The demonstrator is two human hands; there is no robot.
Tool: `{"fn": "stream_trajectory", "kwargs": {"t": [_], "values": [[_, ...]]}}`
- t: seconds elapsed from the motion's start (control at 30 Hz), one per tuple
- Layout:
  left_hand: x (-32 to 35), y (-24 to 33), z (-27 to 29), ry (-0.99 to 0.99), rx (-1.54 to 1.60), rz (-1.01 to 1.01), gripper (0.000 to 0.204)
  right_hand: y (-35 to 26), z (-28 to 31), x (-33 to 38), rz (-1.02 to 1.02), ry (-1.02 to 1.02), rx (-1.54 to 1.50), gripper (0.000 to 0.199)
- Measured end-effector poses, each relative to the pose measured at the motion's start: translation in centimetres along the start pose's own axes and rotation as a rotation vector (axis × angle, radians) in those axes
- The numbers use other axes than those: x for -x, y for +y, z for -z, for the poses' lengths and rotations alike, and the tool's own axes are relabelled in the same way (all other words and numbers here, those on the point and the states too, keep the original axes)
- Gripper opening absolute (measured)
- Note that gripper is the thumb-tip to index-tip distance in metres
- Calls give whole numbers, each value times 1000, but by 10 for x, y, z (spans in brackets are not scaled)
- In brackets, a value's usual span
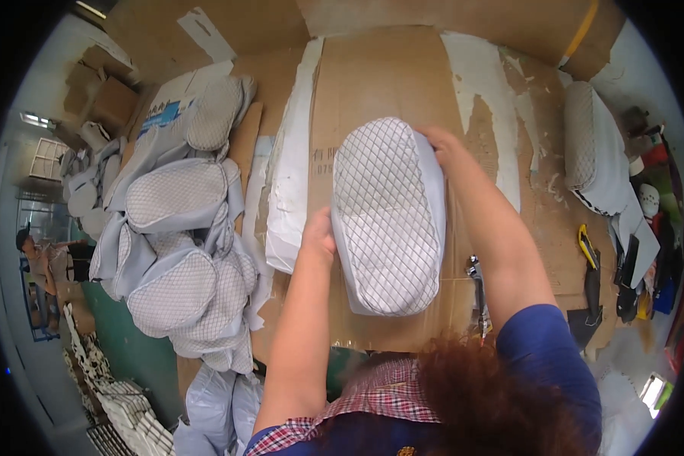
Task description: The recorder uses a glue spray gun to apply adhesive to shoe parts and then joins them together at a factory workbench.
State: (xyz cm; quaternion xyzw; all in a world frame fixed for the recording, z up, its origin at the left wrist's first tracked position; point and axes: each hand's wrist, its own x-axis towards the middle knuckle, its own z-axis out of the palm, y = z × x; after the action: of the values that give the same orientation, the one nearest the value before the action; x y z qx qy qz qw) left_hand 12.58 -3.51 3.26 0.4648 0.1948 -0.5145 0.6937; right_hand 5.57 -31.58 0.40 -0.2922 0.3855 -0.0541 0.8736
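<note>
A long grey seat cushion, quilted in diamonds on top with plain grey sides, is in front of me over the cardboard-covered table. My left hand is closed against its left side, around mid-length. At the far right side, my right hand grips the edge near the upper end. Some fingers of both hands are hidden behind the cushion. Near my right forearm lies a metal hand tool, partly hidden and hard to identify.
Several similar quilted cushions are heaped on the left. Another cushion stands at the right, with a yellow-and-black cutter nearer me. Brown cardboard covers the table. Far left, another person is visible.
</note>
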Motion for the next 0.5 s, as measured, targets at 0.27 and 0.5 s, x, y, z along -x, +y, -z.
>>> {"fn": "stream_trajectory", "kwargs": {"t": [0.27, 0.5], "values": [[108, -21, 41, -189, 118, -40, 33, 38, 9, 162, 274, -134, -60, 47], [156, -57, 23, -300, 102, 226, 38, 110, 14, 255, 451, -267, -158, 54]]}}
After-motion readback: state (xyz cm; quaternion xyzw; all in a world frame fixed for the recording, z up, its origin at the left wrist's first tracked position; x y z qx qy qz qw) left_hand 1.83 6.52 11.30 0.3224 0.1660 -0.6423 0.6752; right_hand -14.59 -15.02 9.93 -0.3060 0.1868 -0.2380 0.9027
